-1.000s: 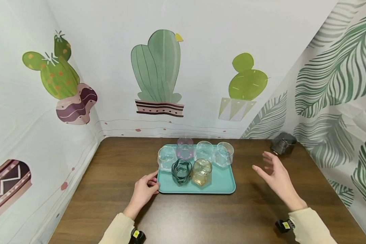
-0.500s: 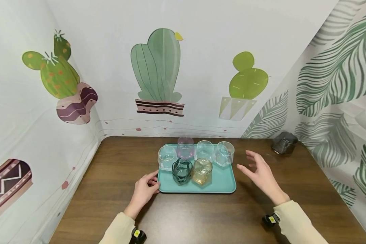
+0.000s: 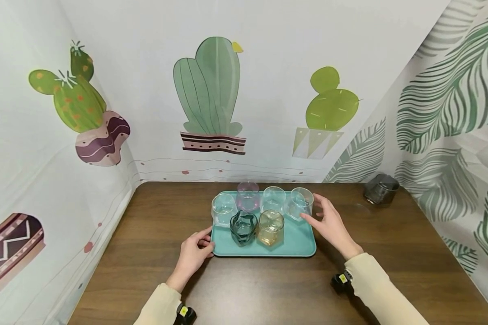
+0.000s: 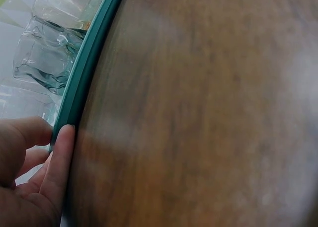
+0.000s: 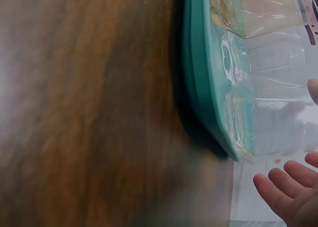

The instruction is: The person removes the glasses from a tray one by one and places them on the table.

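Note:
A turquoise tray (image 3: 298,244) on the wooden table bears several drinking glasses. My left hand (image 3: 192,256) pinches the tray's front left corner, and the left wrist view shows fingertips (image 4: 64,135) against its rim. My right hand (image 3: 332,228) is at the clear glass (image 3: 301,202) in the back right corner, thumb in front and fingers spread along its right side. In the right wrist view the fingers (image 5: 278,187) stand a little apart from that glass. Beside it in the back row are another clear glass (image 3: 274,201) and a pinkish-purple glass (image 3: 248,197).
A third clear glass (image 3: 223,210) stands at the tray's left end. Toward the front are a dark green wavy glass (image 3: 243,228) and an amber glass (image 3: 270,229). A dark grey glass (image 3: 381,189) stands on the table (image 3: 146,271) at the back right, near the patterned wall (image 3: 268,90).
My right hand has moved left from the right part of the table to the back right clear glass. The left hand has stayed at the tray's corner.

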Available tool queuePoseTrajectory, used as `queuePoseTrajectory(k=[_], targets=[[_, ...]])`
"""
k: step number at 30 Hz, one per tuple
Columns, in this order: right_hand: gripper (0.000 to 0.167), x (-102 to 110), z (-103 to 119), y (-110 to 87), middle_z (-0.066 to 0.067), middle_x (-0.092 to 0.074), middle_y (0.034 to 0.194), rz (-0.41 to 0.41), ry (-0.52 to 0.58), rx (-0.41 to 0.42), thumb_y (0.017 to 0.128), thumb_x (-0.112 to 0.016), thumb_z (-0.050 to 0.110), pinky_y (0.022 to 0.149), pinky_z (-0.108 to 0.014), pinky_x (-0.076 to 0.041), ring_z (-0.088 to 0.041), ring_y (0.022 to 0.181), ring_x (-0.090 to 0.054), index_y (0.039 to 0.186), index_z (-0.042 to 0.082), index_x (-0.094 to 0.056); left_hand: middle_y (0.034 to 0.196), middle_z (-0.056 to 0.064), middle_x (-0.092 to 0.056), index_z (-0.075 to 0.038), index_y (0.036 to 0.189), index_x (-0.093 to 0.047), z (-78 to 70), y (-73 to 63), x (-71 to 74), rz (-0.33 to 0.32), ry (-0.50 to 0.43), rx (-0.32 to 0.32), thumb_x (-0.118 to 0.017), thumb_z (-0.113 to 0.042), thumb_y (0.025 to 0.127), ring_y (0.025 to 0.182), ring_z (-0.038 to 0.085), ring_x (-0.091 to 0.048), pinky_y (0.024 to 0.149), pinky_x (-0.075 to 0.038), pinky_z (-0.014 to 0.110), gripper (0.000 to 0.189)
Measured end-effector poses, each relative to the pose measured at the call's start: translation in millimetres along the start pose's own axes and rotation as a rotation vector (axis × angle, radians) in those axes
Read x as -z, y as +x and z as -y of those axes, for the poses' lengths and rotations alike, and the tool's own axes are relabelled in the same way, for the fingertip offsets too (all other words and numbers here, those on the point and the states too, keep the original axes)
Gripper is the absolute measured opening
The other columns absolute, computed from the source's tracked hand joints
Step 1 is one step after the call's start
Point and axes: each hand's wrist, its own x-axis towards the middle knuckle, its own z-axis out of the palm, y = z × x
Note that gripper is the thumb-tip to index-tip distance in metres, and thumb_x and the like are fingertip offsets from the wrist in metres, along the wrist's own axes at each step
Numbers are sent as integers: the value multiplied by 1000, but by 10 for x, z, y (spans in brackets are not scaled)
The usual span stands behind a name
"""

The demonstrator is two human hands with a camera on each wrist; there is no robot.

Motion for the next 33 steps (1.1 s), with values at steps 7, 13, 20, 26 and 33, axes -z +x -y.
queuePoseTrajectory(k=[7,13,20,26,33], targets=[[75,-74,-4,96,-27,-50,144,34,51,-65,95,-78,23,99,-58,-57,-43,129,-54,154,-1,-38,98,13,-65,0,135,-68,16,1,-4,-6,-3,-4,-71,9,87,85,18,-67,61,-65,24,49],[75,-111,-32,139,-27,-52,143,39,86,-94,95,-79,23,100,-58,-57,-43,128,-56,154,0,-38,98,13,-65,0,136,-68,6,-9,-4,-1,-8,5,-71,8,87,84,17,-66,61,-65,25,49],[72,-129,-63,156,-28,-54,142,35,110,-99,94,-80,23,102,-60,-56,-44,129,-56,152,1,-42,98,13,-65,1,136,-68,-13,-15,1,0,-10,8,-71,8,87,85,17,-66,61,-65,25,49],[72,-111,-63,150,-29,-55,141,19,71,-95,93,-81,24,100,-59,-57,-44,127,-57,150,0,-44,98,12,-65,1,135,-68,-10,-16,-4,2,-2,4,-71,8,87,84,17,-66,61,-65,25,49],[70,-12,-33,152,-27,-57,138,-9,59,-101,95,-79,28,101,-59,-57,-42,125,-58,149,1,-45,98,12,-66,0,135,-69,-12,-20,-3,-7,1,-3,-71,8,87,84,16,-67,61,-65,24,49]])
